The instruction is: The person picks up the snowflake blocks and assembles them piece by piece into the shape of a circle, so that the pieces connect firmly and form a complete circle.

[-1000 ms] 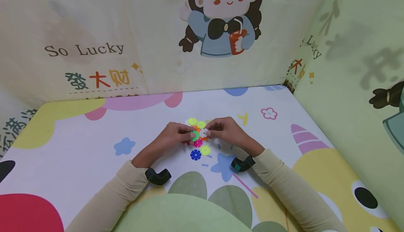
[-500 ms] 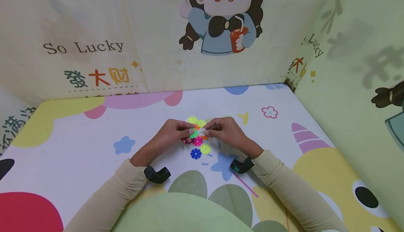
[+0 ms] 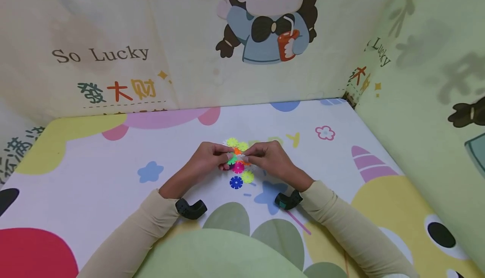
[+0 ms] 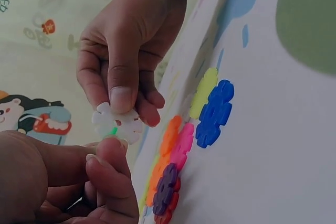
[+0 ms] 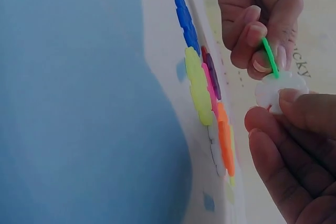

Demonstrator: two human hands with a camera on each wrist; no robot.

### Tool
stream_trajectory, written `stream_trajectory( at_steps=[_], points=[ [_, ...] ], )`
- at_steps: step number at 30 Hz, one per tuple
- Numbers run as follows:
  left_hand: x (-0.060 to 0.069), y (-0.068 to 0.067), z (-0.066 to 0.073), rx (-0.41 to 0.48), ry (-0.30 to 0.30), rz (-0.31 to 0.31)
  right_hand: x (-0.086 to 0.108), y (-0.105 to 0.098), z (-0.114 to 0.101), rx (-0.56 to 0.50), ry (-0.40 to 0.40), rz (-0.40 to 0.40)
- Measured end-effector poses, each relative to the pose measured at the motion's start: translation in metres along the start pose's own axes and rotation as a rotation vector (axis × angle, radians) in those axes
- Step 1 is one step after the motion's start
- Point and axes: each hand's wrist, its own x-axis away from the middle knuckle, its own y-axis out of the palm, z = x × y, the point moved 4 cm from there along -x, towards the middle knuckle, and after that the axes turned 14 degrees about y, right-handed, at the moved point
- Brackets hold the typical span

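My left hand (image 3: 206,158) pinches a green snowflake disc (image 5: 270,57) between thumb and fingers. A white snowflake disc (image 4: 113,123), with notches around its rim, is pinched by my right hand (image 3: 272,157). In the right wrist view the green disc stands edge-on against the rim of the white one, and the two touch. Whether a notch is pushed fully into the other cannot be told, since fingertips cover part of the joint. Both hands are held close together above the loose discs.
Below the hands lie several loose discs: a blue one (image 3: 236,182), a yellow one (image 3: 248,177), a pink one (image 3: 238,167), an orange one (image 5: 226,139) and a purple one (image 4: 166,187). They rest on a printed tablecloth (image 3: 113,168), with a cloth backdrop (image 3: 189,38) behind.
The hands have drawn slightly closer together. The white disc has moved left against the green disc, and it shows less of its face in the head view. The loose discs stay put.
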Motion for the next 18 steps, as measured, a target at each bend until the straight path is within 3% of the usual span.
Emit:
stream_trajectory(
  at_steps=[11, 18],
  points=[
    [0.0017, 0.0037, 0.0012, -0.018, 0.01, -0.025, 0.0015, 0.001, -0.0031, 0.087, -0.092, -0.035],
    [0.0004, 0.0044, 0.0012, 0.001, 0.0, -0.009, -0.0008, -0.0009, 0.0002, 0.04, -0.06, -0.004]
  ],
)
